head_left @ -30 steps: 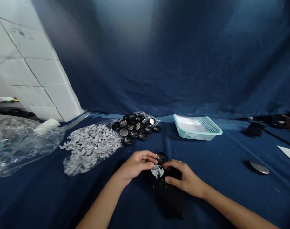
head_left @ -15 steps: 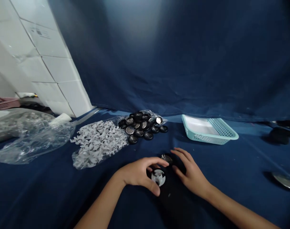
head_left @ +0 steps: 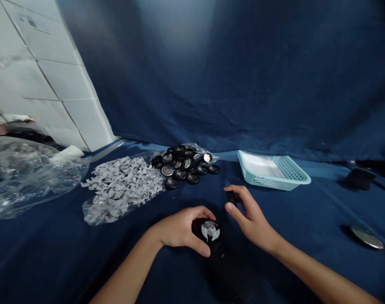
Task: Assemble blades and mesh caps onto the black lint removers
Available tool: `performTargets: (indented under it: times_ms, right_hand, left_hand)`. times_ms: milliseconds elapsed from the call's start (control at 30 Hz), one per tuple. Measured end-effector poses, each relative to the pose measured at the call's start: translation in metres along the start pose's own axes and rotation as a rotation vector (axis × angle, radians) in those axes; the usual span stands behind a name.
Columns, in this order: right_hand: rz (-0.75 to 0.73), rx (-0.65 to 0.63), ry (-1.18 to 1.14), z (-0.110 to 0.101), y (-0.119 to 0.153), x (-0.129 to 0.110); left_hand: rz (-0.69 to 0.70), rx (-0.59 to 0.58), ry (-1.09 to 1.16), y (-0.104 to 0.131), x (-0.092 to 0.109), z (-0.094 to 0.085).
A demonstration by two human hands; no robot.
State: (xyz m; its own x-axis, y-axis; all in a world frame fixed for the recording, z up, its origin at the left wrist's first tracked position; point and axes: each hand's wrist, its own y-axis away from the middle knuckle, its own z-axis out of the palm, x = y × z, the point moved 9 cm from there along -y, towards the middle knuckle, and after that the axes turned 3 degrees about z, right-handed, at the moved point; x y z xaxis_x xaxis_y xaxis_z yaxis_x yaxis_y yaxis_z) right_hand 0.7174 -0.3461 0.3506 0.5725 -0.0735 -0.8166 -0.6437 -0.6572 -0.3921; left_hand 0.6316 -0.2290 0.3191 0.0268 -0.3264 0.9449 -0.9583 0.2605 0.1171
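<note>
My left hand [head_left: 187, 231] curls its thumb and fingers round a dark round part with a light grey, blade-like plastic piece [head_left: 210, 231] in its top. The lower body of that part merges with the dark shadow. My right hand [head_left: 254, 217], to the right and a little farther off, is closed on a black round cap [head_left: 230, 197] held on edge between thumb and fingers. Beyond both hands lies a heap of similar black caps [head_left: 181, 164], some showing metallic mesh faces. Left of it, many light grey plastic pieces [head_left: 122, 183] spill over a clear bag.
A light-blue perforated basket [head_left: 274, 182] with a white sheet inside stands at the back right. Clear plastic bags [head_left: 37, 181] lie at the left by white boxes [head_left: 53, 80]. A shiny oval metal object [head_left: 367, 237] rests at the right. A blue cloth [head_left: 211, 84] hangs behind.
My right hand has picked up the black cap from the cloth and tipped it on edge, moving slightly away from my left hand. My left hand stays round its part. The view has shifted slightly.
</note>
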Motion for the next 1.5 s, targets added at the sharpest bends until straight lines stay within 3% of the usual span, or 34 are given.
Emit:
performTargets:
  times_ms: [133, 400, 567, 800, 967, 1133, 1500]
  right_hand:
    - [-0.009, -0.074, -0.325, 0.015, 0.009, -0.023]
    - [-0.032, -0.318, -0.244, 0.046, 0.024, -0.022]
    - [-0.164, -0.45, -0.212, 0.055, 0.029, -0.031]
    - [-0.243, -0.528, -0.039, 0.058, 0.032, -0.037]
    - [-0.214, -0.526, 0.014, 0.055, 0.03, -0.036]
    - [-0.22, -0.616, 0.032, 0.056, 0.031, -0.036]
    - [-0.276, -0.722, 0.251, 0.05, 0.026, -0.057]
  left_hand:
    - [0.063, 0.014, 0.075, -0.002, 0.005, 0.001]
    - [0.038, 0.061, 0.04, 0.0, -0.001, -0.003]
    - [-0.009, 0.048, 0.095, 0.0, -0.011, -0.002]
    - [0.035, 0.015, 0.103, 0.001, -0.01, -0.001]
    - [0.046, 0.019, 0.087, 0.001, -0.009, -0.002]
    - [0.045, 0.04, 0.054, 0.002, -0.006, -0.004]
    - [0.053, 0.018, 0.076, -0.002, -0.008, -0.001]
